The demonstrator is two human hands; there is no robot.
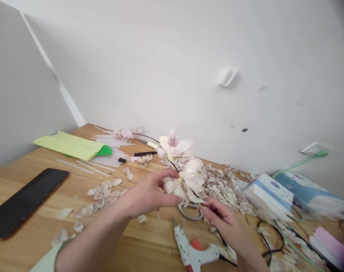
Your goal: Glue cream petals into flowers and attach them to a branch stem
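Note:
A branch of pale handmade flowers (186, 170) is held above the wooden table (47, 223). My left hand (149, 194) pinches the lowest bloom from the left, thumb and fingers closed on its petals. Just below the blooms, my right hand (221, 215) grips the thin dark stem, fingers closed around it. A white glue gun (193, 253) lies on the table just beneath my hands, and scissors (190, 211) lie behind them, partly hidden.
A dark phone (24, 202) lies at the left. Loose petals (102, 192), white strips (104, 158), green paper (72, 145) and pens (143, 153) spread across the back. A heap of petal scraps (225, 187), tissue packs (270, 194) and cables (276, 241) crowd the right.

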